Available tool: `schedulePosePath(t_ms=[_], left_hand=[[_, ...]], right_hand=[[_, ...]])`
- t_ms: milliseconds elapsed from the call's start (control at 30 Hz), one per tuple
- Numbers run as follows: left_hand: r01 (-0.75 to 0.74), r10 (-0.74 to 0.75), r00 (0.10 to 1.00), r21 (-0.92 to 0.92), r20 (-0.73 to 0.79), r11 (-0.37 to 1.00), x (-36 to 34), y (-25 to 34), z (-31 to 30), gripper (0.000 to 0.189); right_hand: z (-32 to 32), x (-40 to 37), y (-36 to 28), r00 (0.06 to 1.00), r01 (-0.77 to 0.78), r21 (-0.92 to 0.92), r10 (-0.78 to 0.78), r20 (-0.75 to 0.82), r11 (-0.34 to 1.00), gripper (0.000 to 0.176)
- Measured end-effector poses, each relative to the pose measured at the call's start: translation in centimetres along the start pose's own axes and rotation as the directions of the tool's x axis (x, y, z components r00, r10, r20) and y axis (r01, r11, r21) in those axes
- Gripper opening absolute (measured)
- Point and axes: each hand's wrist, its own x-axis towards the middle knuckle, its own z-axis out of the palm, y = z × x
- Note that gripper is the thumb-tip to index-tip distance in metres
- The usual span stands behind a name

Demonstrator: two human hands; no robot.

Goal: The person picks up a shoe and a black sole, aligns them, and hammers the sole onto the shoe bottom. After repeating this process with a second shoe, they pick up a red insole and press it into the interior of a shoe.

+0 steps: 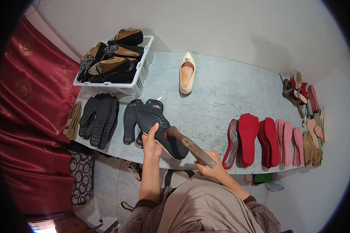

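Observation:
My left hand (152,142) grips a black shoe sole (156,121) at its edge, the thumb lying over the ridged tread. A small red mark shows near the middle of the sole, and a pale layer runs along its lower edge. My right hand (212,166) is closed around the wooden handle of a hammer (190,146). The hammer head overlaps the sole in this view, right beside the red mark. Just behind my left hand lie more black soles (130,123), partly hidden by the held one.
A white crate (147,62) of black shoes stands at the back left. One cream shoe (187,75) sits mid-table (214,85). Black soles (101,120) line the left; red insoles (247,136) and pink insoles (286,139) line the right. Tools and scraps (297,93) fill the right corner.

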Motion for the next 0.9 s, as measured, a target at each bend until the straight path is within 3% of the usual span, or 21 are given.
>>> schedulePosePath(t_ms=[133,233,300,367,400,467,533,633,733,800,833,900], left_hand=[[0.003,-0.003,1.000,0.002,0.001,1.000,-0.3,0.4,0.4,0.032],[0.024,-0.024,1.000,-0.017,-0.019,1.000,-0.4,0.8,0.2,0.031],[0.071,-0.073,0.997,-0.056,-0.019,0.996,-0.7,1.2,0.3,0.031],[0.138,-0.139,0.990,-0.197,0.010,0.971,-0.9,1.7,0.8,0.028],[0.135,-0.136,0.991,-0.197,0.012,0.971,-0.9,1.6,0.8,0.028],[-0.009,0.007,0.999,-0.052,-0.043,0.999,-0.5,1.5,0.4,0.030],[-0.007,0.003,0.998,-0.064,-0.059,0.998,-0.1,1.8,-0.4,0.031],[0.008,-0.017,0.996,-0.105,-0.087,0.994,0.3,2.3,-1.3,0.034],[0.079,-0.090,0.995,-0.215,-0.041,0.973,0.5,2.8,-1.5,0.037],[0.013,-0.027,0.995,-0.144,-0.099,0.990,0.5,2.7,-1.5,0.037],[0.013,-0.028,0.994,-0.144,-0.101,0.990,0.6,2.6,-1.9,0.037],[0.033,-0.057,0.992,-0.199,-0.112,0.979,0.8,2.4,-2.8,0.038]], right_hand=[[0.0,0.2,-0.1,0.992,-0.115,-0.034,0.116,0.056,0.993,0.032],[-0.1,-0.4,0.3,0.985,-0.166,0.115,0.159,0.066,0.979,0.032],[-0.5,-0.4,-0.3,0.996,-0.063,0.073,0.059,0.066,0.995,0.032],[-0.2,-0.2,0.2,0.996,-0.066,0.065,0.061,0.072,0.996,0.031],[0.0,-0.1,0.3,0.994,-0.071,0.061,0.066,0.083,0.996,0.031],[0.2,-0.3,0.3,0.998,-0.031,0.056,0.028,0.056,0.998,0.032],[0.0,-0.5,0.2,1.000,-0.002,0.050,0.001,0.031,0.999,0.032],[-0.4,-1.0,0.0,0.988,-0.115,0.145,0.098,0.120,0.983,0.032],[-0.1,0.1,0.1,0.997,-0.010,0.150,-0.001,0.077,0.989,0.034],[-0.1,0.5,0.1,0.935,-0.257,-0.028,0.255,0.247,0.966,0.031],[-0.1,0.4,0.1,0.934,-0.258,-0.027,0.256,0.250,0.966,0.031],[-0.2,0.0,0.0,0.974,-0.113,0.107,0.089,0.210,0.988,0.030]])
